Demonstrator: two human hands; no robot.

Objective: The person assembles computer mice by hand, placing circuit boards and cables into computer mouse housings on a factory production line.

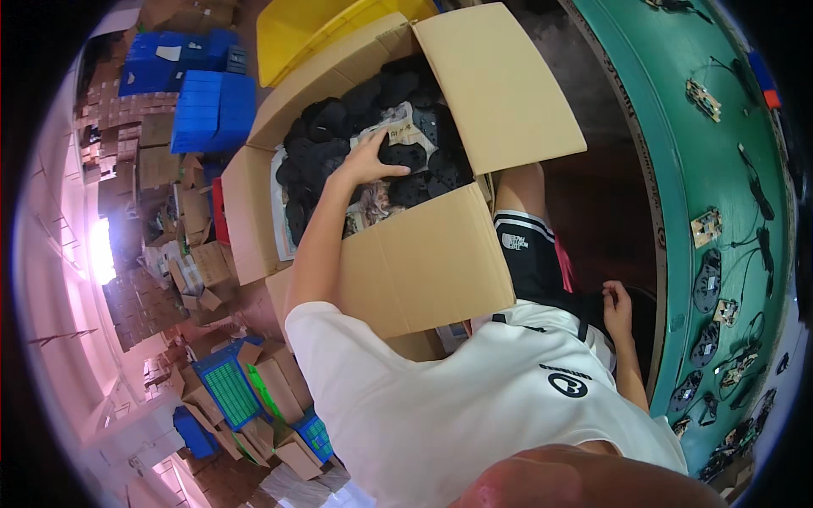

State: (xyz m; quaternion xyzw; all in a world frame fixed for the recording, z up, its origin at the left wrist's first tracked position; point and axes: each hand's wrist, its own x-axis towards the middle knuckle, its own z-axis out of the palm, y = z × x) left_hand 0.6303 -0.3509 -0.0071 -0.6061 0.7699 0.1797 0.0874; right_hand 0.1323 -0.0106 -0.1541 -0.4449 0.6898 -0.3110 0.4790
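Note:
A big cardboard box [398,288] with raised flaps stands before me, filled with several black plastic parts [326,118] shaped like computer mouse shells. Sheets of printed paper [396,129] lie among them. My left hand [366,161] reaches into the box, thumb and fingers spread in a C around one black mouse shell [403,156]. Whether the fingertips touch that shell is hard to see. Down beside my lap, near the bench edge, my right hand [618,306] hangs with loosely bent fingers and nothing visible in it.
Along the right runs a green work surface [677,169] with mouse shells [708,279], circuit boards [706,227] and cables [760,190]. A yellow crate [284,38] stands beyond the box. Blue bins [212,110] and cardboard cartons [207,267] crowd the left.

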